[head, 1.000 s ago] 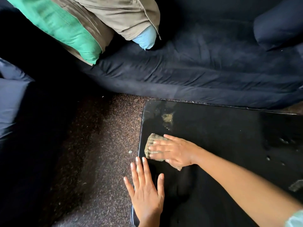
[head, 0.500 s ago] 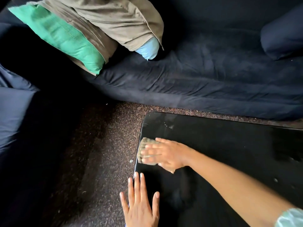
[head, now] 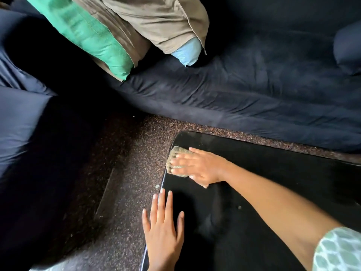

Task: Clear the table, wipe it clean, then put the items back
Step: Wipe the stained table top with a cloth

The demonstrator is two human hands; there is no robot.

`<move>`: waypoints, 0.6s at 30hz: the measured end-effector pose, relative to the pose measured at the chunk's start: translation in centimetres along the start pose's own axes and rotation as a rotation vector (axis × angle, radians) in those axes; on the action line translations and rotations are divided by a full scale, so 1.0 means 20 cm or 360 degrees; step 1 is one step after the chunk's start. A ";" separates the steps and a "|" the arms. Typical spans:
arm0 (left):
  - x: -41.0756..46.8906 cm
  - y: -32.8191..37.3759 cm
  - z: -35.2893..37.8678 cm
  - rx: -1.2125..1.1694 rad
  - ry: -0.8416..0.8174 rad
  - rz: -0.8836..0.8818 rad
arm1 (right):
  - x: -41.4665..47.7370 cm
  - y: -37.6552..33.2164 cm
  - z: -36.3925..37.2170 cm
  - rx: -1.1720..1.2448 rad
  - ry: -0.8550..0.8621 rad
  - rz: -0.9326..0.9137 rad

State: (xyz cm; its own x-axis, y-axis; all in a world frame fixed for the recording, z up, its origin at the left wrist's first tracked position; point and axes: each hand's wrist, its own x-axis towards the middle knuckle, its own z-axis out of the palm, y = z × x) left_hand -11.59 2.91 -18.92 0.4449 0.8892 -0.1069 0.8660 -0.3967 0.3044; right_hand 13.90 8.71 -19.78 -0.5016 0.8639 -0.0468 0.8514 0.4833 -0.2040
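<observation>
A glossy black table (head: 273,182) fills the lower right of the head view. My right hand (head: 199,166) presses flat on a tan-green cloth (head: 176,153) at the table's far left corner, right by the left edge. My left hand (head: 163,229) lies flat with fingers spread over the table's left edge, nearer to me, holding nothing. A few small crumbs show on the tabletop (head: 239,207).
A dark navy sofa (head: 254,90) runs along the far side of the table, with a green and tan pillow (head: 101,36) and a blue cushion (head: 188,51) on it. Speckled brown carpet (head: 127,173) lies to the left. Another dark seat (head: 19,118) stands at far left.
My right hand has slid the cloth leftward and a little farther away, to the table's left edge. The smear near the far corner is gone. My left hand stays flat on the edge.
</observation>
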 end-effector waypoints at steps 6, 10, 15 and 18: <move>0.34 0.11 0.00 0.0076 -0.0014 -0.0023 | 0.12 0.12 -0.09 0.0094 0.0082 0.0801; 0.35 0.12 0.03 0.0089 -0.0033 -0.0021 | -0.03 0.03 0.00 -0.0019 0.0137 0.0325; 0.37 0.12 0.02 0.0111 -0.0090 -0.0031 | -0.01 0.21 -0.03 -0.0023 0.0091 0.0172; 0.37 0.13 0.01 0.0127 -0.0116 -0.0035 | 0.03 0.28 -0.06 0.0124 0.0182 0.0419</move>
State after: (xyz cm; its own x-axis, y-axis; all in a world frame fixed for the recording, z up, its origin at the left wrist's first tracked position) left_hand -6.02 8.41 -19.04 0.4387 0.8800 -0.1823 0.8898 -0.3969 0.2252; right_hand 18.50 12.05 -19.82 -0.2408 0.9706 0.0018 0.9333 0.2321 -0.2741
